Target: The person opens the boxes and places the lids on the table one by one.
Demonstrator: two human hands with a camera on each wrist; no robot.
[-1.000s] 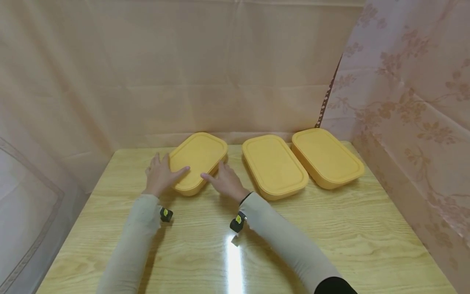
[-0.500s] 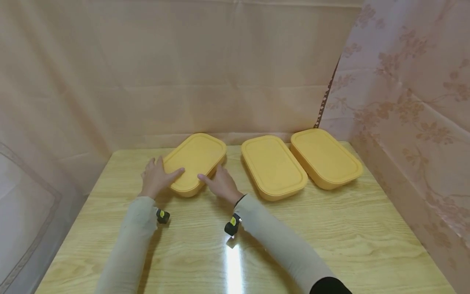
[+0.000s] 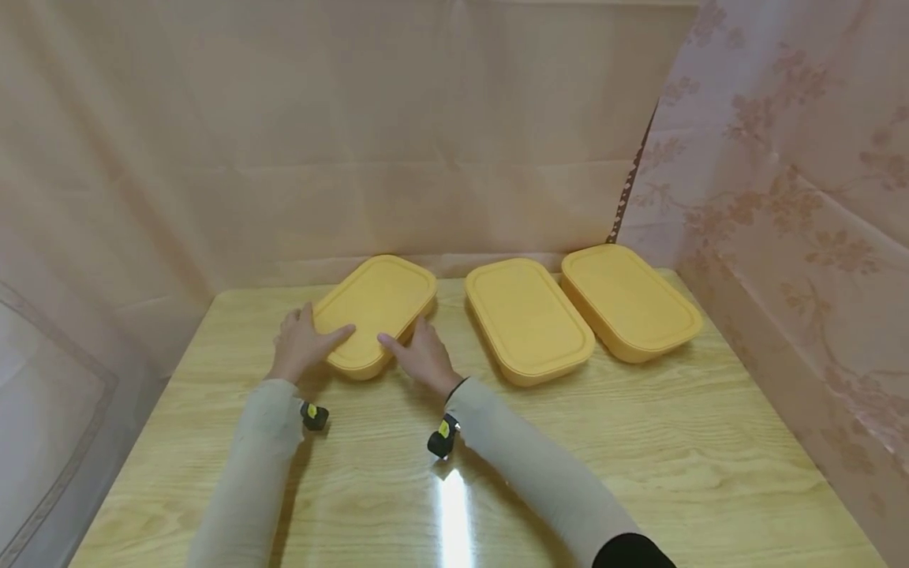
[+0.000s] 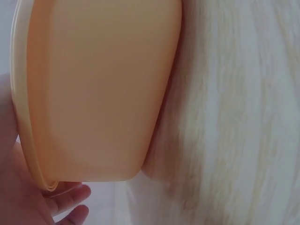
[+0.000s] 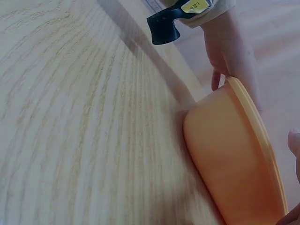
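Note:
A yellow lidded food container stands at the back left of the table, angled, with its lid on. My left hand holds its left side near the front corner, thumb over the lid. In the left wrist view, fingertips curl below the rim past the container's plain side wall. My right hand grips the opposite side, its thumb at the lid's edge and its other fingers along the wall. The right wrist view shows the left hand at the far end of the container.
Two similar lidded yellow containers stand to the right, a middle one and a right one, close together at the back. The wooden table ends at a beige curtain behind and a flowered curtain on the right.
Both hands have shifted slightly left, and the left container's near end has moved slightly left with them. The other two containers have stayed in place.

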